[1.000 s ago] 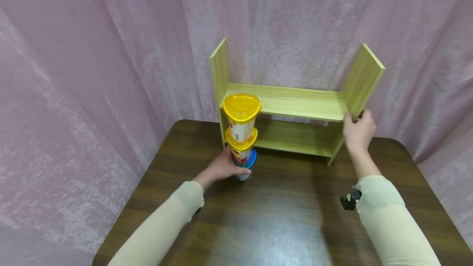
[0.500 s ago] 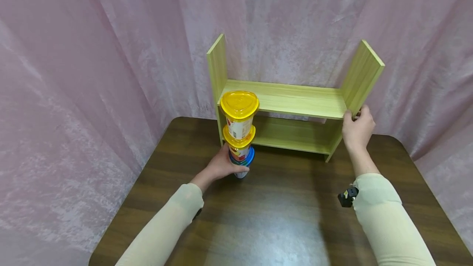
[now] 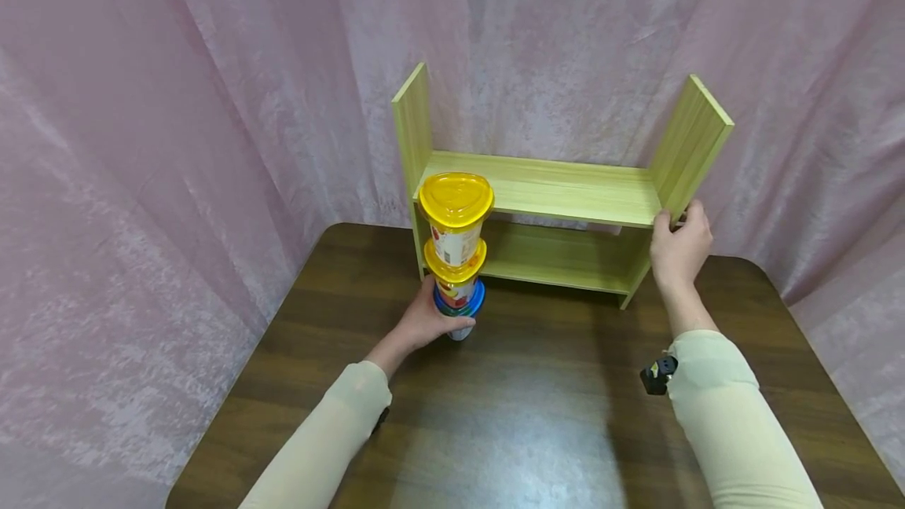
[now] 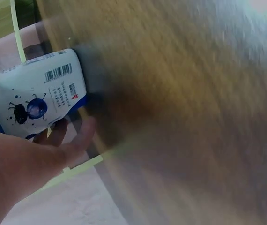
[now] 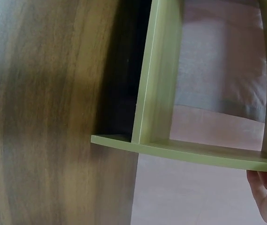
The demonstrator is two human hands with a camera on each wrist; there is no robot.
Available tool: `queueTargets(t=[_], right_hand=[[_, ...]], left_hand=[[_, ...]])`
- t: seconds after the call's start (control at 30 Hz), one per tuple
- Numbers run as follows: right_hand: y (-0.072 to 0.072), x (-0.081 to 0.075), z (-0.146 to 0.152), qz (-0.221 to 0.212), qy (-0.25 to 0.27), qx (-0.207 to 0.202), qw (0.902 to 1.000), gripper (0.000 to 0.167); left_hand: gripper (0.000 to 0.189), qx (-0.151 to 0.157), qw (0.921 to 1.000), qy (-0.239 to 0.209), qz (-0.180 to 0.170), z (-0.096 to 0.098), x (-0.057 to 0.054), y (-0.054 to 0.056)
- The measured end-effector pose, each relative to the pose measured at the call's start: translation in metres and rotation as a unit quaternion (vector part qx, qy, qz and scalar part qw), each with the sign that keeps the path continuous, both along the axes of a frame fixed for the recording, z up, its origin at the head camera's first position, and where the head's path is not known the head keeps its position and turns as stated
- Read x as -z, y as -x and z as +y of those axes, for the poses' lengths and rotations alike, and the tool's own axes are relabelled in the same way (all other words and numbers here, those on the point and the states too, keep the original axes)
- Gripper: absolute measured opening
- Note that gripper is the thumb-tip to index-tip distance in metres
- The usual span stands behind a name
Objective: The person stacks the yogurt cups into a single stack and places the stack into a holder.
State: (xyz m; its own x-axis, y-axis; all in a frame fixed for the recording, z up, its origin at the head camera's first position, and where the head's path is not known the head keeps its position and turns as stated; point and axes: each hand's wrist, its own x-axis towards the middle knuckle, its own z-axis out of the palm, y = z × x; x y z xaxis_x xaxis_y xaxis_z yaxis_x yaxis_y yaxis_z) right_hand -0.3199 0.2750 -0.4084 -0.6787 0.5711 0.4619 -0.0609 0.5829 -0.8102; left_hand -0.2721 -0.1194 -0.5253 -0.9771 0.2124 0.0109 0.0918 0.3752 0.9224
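Observation:
Three lidded plastic cups stand stacked at the left front of a pale wooden desk shelf [image 3: 558, 187]. The top cup [image 3: 455, 246] and middle cup [image 3: 456, 294] have yellow lids; the bottom cup [image 4: 35, 96] has a blue lid and a white label with a barcode. My left hand [image 3: 423, 322] grips the bottom cup low down, thumb across its front, other fingers mostly hidden behind it. At the shelf's other end, my right hand [image 3: 682, 248] holds the right side panel [image 5: 189, 157] near the upper board, thumb on the inner side and fingers outside.
Under everything is a dark brown wooden table [image 3: 537, 422] with rounded back corners. A pink velvet curtain [image 3: 247, 85] hangs behind the shelf and along both sides. A small black device [image 3: 658, 375] is strapped at the right wrist.
The head view has shifted slightly, carrying the whole scene a little up and left. Both hands keep their holds, and the stack stays at the shelf's left front.

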Motion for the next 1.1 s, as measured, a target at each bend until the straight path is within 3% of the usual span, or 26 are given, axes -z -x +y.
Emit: queueTargets(t=[0.2,0.67,1.1], right_hand=[[0.001,0.003,0.000,0.012,-0.005,0.008,0.9999,0.024],[0.007,0.010,-0.010,-0.004,-0.012,0.000,0.9999,0.026],[0.012,0.010,-0.014,0.002,-0.007,0.004,1.0000,0.028]], left_hand=[[0.108,-0.017,0.9992,-0.010,-0.035,0.003,0.004,-0.002],[0.101,-0.041,0.9991,0.010,0.000,-0.005,0.012,-0.002],[0.095,-0.022,0.9990,0.023,0.031,-0.004,0.013,-0.002]])
